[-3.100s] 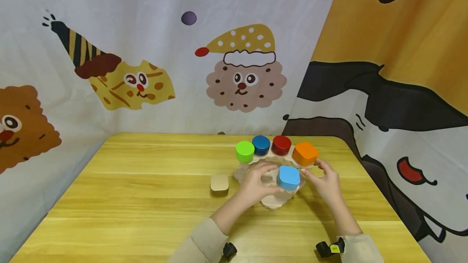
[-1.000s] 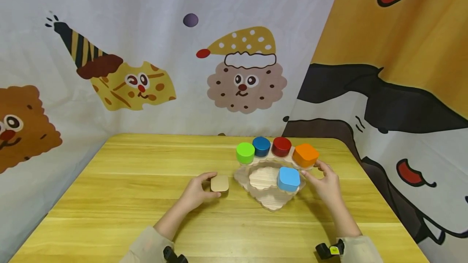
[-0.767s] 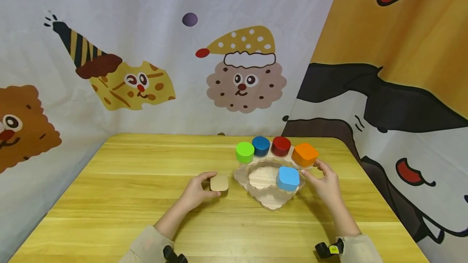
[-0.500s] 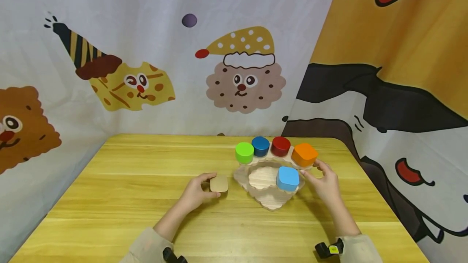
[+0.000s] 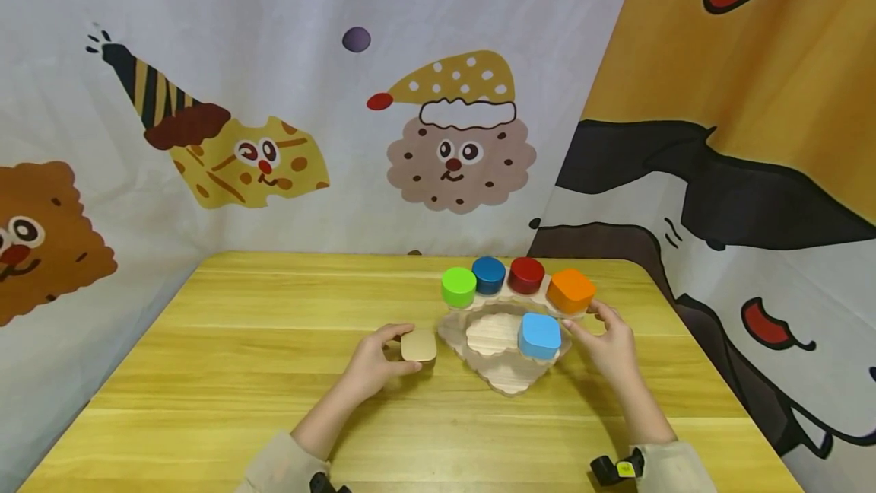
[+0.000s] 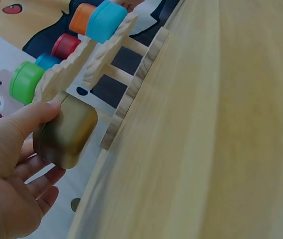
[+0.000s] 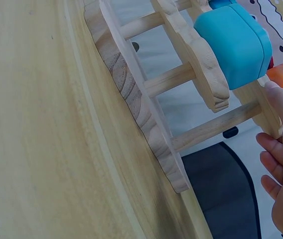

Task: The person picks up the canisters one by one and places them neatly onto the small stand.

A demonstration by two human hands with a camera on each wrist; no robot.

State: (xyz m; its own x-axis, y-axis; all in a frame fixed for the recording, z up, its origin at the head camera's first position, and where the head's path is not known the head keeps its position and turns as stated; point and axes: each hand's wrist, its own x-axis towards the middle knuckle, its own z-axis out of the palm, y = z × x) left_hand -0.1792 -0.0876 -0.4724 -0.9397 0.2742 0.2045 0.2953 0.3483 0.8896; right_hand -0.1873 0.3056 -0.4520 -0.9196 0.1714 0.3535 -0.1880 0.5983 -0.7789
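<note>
Between its thumb and fingers, my left hand (image 5: 372, 362) grips a gold rounded-square block (image 5: 418, 346), which the left wrist view shows off the table. My right hand (image 5: 611, 345) pinches the right end of the upper tier of a tiered wooden stand (image 5: 509, 379) with scalloped edges; in the right wrist view its thumb and fingers lie on either side of that tier (image 7: 266, 107). A light blue block (image 5: 540, 335) sits at the right of the middle tier. Along the top tier stand green (image 5: 458, 287), dark blue (image 5: 489, 275), red (image 5: 526, 276) and orange (image 5: 571, 291) blocks.
The stand is near the back right of a wood-grain table (image 5: 260, 341), left of my right arm. Behind the table hangs a cartoon-printed curtain (image 5: 452, 173). Gaps and dowels between the stand's tiers show in the wrist views.
My left hand has left the light blue block on the stand and taken hold of the gold block. That block has since shifted slightly right, towards the stand. My right hand has stayed put.
</note>
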